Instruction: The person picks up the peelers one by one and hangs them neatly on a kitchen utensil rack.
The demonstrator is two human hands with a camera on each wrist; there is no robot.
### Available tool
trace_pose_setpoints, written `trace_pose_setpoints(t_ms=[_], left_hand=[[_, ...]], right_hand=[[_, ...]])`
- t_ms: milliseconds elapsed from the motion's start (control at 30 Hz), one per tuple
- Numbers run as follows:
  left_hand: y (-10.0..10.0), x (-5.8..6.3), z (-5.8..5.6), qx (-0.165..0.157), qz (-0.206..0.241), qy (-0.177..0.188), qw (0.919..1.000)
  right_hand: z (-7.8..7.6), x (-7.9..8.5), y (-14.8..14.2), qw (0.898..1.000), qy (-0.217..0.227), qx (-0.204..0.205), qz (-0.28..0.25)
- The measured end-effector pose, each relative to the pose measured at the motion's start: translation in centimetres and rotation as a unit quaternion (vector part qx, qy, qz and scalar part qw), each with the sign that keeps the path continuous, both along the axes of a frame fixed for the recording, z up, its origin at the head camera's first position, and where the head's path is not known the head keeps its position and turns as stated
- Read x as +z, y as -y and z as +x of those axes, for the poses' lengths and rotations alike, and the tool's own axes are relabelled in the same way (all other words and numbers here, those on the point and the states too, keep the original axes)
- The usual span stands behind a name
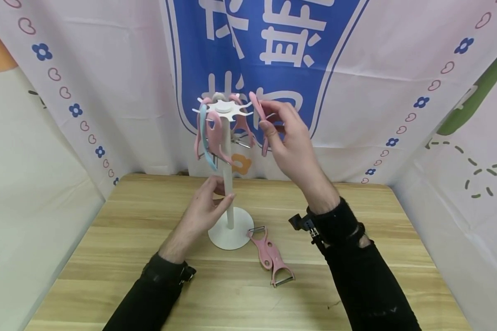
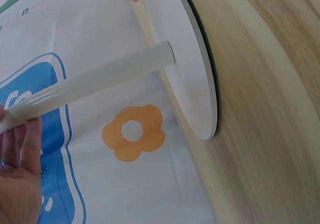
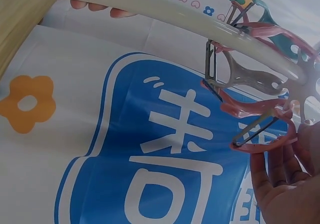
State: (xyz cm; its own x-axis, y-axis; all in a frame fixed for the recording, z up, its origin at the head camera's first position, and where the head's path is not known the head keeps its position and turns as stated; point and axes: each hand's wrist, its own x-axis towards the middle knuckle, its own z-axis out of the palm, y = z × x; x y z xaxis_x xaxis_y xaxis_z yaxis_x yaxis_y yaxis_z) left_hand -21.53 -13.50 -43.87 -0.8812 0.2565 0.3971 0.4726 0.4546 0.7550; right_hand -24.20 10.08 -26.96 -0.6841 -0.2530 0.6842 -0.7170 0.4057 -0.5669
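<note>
A white stand with a hooked top (image 1: pixel 224 108), a slim pole (image 1: pixel 228 177) and a round base (image 1: pixel 219 236) stands upright on the table. My left hand (image 1: pixel 209 202) grips the pole partway up, with the thumb in front. Up beside the hooks on the right, my right hand (image 1: pixel 290 135) pinches a pink peeler (image 1: pixel 258 109) between thumb and fingers. Its blade frame shows in the right wrist view, below another pink peeler (image 3: pixel 250 107) and a grey peeler (image 3: pixel 250 76). A light blue peeler (image 1: pixel 204 133) and a pink peeler (image 1: pixel 214 131) hang at the left.
Two pink peelers (image 1: pixel 265 248) (image 1: pixel 279 264) lie overlapping on the wooden table (image 1: pixel 157 230), right of the base. A printed curtain (image 1: pixel 141 92) hangs behind the table, and pale cloth (image 1: pixel 472 220) rises at both sides.
</note>
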Motion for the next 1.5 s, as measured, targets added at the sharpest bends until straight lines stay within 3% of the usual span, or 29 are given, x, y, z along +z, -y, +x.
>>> trace_pose_setpoints(t_ms=[367,967,1500], left_hand=[[0.0,0.1,0.0,-0.003,0.001,0.005,1.0000],[0.1,0.0,0.0,-0.002,-0.002,0.004,1.0000],[0.2,0.0,-0.1,-0.006,-0.005,-0.005,1.0000]], right_hand=[[0.0,-0.1,0.7,1.000,-0.004,0.006,0.017],[-0.4,-1.2,1.3,1.000,-0.001,0.031,0.003],[0.4,-2.3,-0.4,1.000,-0.001,0.018,-0.019]])
